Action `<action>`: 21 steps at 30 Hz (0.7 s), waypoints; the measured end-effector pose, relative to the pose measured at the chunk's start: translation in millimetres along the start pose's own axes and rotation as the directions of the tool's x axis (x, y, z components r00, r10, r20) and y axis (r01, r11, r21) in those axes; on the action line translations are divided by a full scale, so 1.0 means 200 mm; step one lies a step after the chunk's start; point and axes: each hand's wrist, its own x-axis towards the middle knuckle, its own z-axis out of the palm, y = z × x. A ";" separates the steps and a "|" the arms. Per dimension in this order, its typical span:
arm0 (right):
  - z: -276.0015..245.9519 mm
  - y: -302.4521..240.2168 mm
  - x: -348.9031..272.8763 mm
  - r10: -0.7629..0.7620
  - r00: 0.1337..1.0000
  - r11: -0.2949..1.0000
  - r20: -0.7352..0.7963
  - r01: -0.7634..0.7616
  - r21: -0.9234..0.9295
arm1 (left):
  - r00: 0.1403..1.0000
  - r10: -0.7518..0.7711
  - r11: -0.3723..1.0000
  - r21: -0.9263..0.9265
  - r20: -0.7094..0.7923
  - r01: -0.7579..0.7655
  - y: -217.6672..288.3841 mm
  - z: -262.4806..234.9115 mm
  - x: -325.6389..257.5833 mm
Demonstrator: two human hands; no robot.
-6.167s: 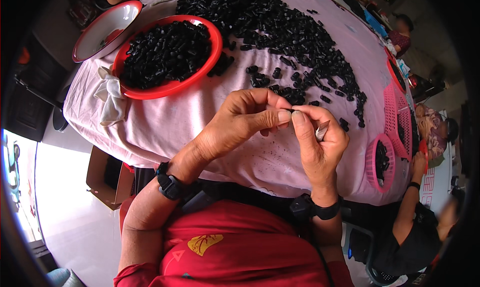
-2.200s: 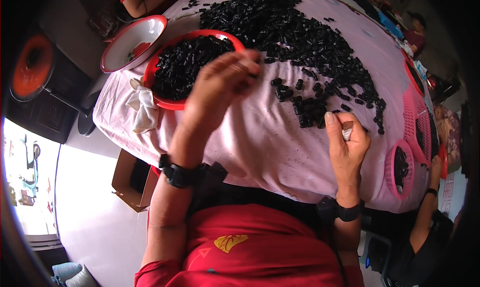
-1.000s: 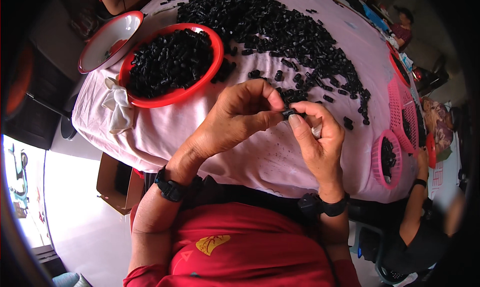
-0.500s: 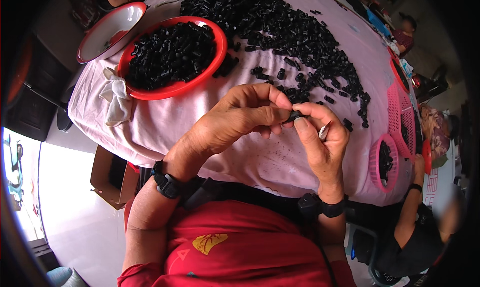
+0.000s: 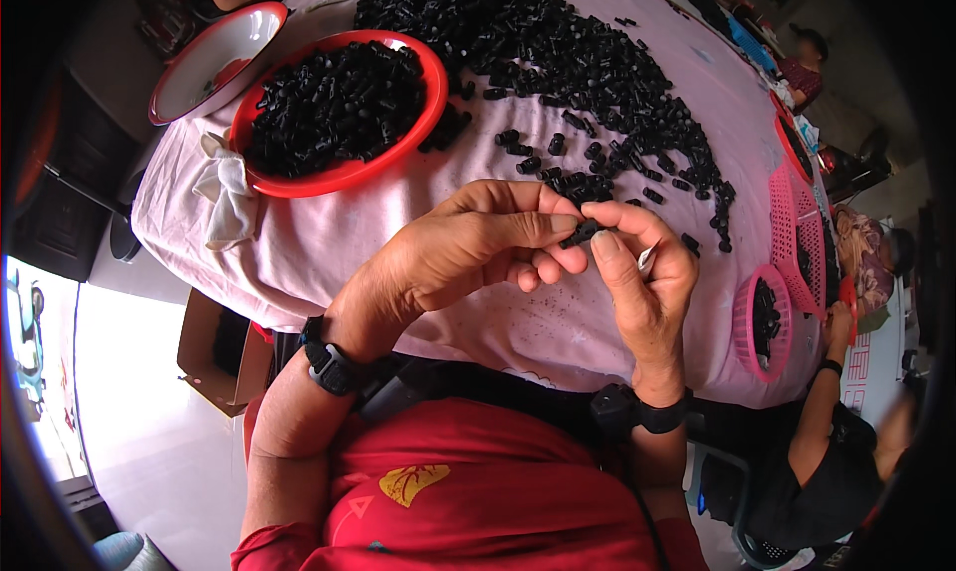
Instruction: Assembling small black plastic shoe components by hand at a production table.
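A small black cylindrical piece is pinched between the fingertips of both hands, over the near part of the pink cloth. My left hand reaches in from the left with thumb and forefinger closed on it. My right hand grips it from the right with thumb and forefinger. A thin pale pointed thing, its kind unclear, is tucked in the right hand's curled fingers. Just beyond the hands lie loose black pieces, part of a large heap of similar ones.
A red-rimmed basin full of black pieces stands at the left, beside a white cloth and a tilted enamel basin. Pink baskets stand at the right edge. A co-worker's arm is near them. A cardboard box sits low at the left.
Both hands stay at nearly the same spot, with the fingers slightly shifted around the black piece. More of the piece shows between the fingertips now.
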 end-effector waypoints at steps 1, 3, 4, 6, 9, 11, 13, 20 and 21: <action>0.00 0.00 0.00 0.000 1.000 1.000 0.001 0.000 -0.002 | 1.000 -0.023 0.998 -0.053 0.016 0.023 0.00 0.00 0.00; 0.00 0.00 0.00 0.002 1.000 1.000 0.002 -0.002 -0.008 | 0.999 -0.037 0.998 -0.058 0.025 0.038 0.00 -0.01 0.01; 0.00 0.01 0.00 0.003 1.000 1.000 0.002 -0.003 -0.011 | 0.998 -0.050 0.997 -0.063 0.033 0.052 0.00 -0.01 0.01; 0.00 0.01 0.00 0.005 1.000 1.000 0.003 -0.005 -0.017 | 0.998 -0.045 0.998 -0.045 0.035 0.047 0.00 -0.01 0.01; 0.00 0.00 0.01 0.006 1.000 1.000 0.005 -0.006 -0.023 | 0.998 -0.044 0.999 -0.022 0.041 0.045 -0.01 -0.01 0.01; 0.00 -0.01 0.01 0.007 1.000 1.000 0.008 -0.006 -0.027 | 0.998 -0.048 0.999 -0.017 0.046 0.049 -0.01 -0.02 0.01; 0.02 -0.02 0.01 0.007 1.000 0.999 0.011 -0.006 -0.032 | 0.997 -0.053 0.995 -0.079 0.051 0.057 -0.04 -0.03 0.02; 0.00 -0.05 0.00 0.007 1.000 0.999 0.017 -0.006 -0.047 | 0.994 -0.094 0.974 -0.199 0.061 0.104 -0.05 -0.03 0.03; -0.01 -0.05 0.00 0.006 1.000 0.999 0.018 -0.006 -0.049 | 0.994 -0.097 0.971 -0.213 0.046 0.105 -0.05 -0.03 0.03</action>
